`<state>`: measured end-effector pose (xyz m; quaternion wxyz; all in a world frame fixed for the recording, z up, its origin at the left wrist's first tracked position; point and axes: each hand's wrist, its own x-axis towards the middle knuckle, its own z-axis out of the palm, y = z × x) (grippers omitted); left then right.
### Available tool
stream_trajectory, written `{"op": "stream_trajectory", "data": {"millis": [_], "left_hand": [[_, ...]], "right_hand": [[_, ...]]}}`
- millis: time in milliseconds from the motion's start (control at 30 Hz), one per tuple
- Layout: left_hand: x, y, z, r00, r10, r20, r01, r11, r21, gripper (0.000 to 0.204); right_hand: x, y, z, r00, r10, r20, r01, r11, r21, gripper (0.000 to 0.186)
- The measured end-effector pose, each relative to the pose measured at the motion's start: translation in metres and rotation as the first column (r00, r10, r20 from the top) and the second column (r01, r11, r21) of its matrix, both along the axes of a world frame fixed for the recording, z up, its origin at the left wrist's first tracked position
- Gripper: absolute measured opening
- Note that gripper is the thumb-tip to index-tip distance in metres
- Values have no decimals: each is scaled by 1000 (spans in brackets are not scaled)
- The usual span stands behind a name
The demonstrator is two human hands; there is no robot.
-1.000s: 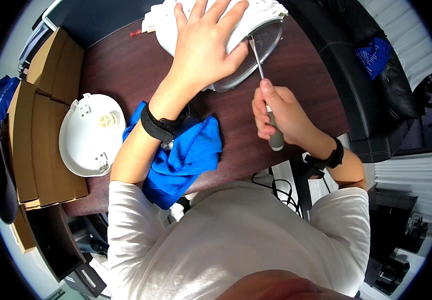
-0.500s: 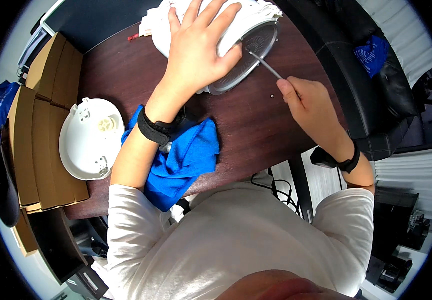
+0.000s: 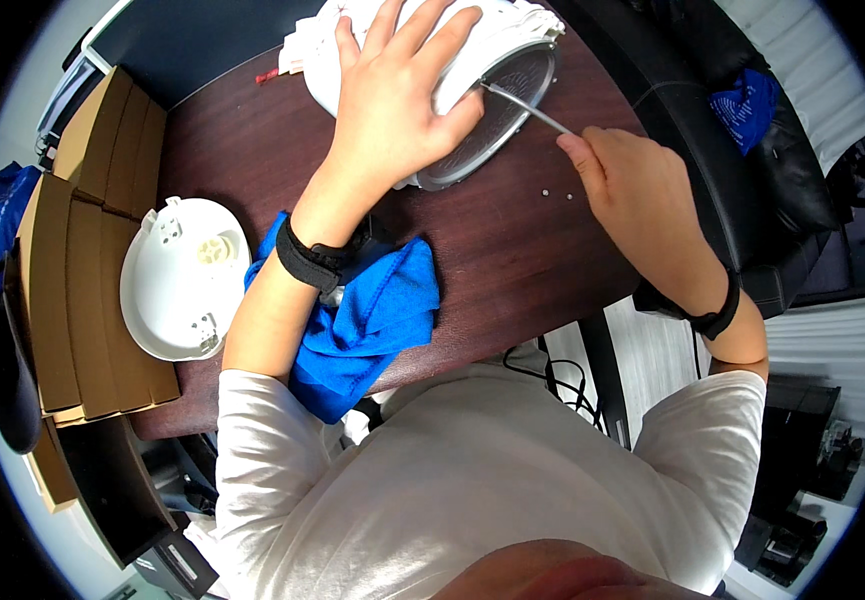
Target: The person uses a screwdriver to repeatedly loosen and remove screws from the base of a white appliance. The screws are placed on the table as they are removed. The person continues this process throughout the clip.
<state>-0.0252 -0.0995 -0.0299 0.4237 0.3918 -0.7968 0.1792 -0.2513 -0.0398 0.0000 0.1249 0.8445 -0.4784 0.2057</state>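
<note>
My left hand [image 3: 402, 95] lies with fingers spread on a white rounded housing [image 3: 327, 70] at the far side of the desk. A dark round mesh panel with a grey rim [image 3: 467, 158] faces toward the right on that housing. In my closed right hand [image 3: 642, 195] is a tool with a slim grey metal shaft [image 3: 537, 113]; my fist hides its handle. The shaft's tip meets the upper left part of the mesh panel's edge, by my left thumb. Small pale bits [image 3: 545, 192] lie on the desk below the panel.
A white oval cover [image 3: 157, 310] lies at the left, beside brown cardboard boxes [image 3: 92, 300]. A blue cloth [image 3: 382, 310] rests under my left forearm near the front edge of the dark wooden desk [image 3: 512, 250]. A black sofa [image 3: 692, 150] stands to the right.
My right hand has moved up and to the right, and the tool's tip has shifted toward the panel's upper left edge. A second pale bit shows on the desk. My left hand stays put.
</note>
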Motion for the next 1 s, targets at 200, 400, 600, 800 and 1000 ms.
{"op": "stream_trajectory", "data": {"millis": [200, 400, 600, 800, 1000], "left_hand": [[1, 0, 0, 1000, -1, 7, 1, 1000, -6, 62], [2, 0, -1, 1000, 1, 14, -1, 1000, -15, 62], [3, 2, 0, 1000, -5, 2, 5, 999, 36, 63], [1, 9, 8, 1000, 10, 9, -11, 995, 97, 64], [4, -1, -2, 1000, -9, -11, 9, 1000, -14, 62]], "right_hand": [[-3, -4, 27, 980, -20, -198, -23, 978, -209, 37], [-8, -20, 42, 961, 51, -271, -99, 982, -164, 36], [-15, -44, 38, 936, 206, -285, -248, 962, -117, 35], [-19, -54, 35, 930, 282, -237, -296, 955, -23, 34], [-21, -64, 24, 930, 342, -136, -332, 939, 95, 33]]}}
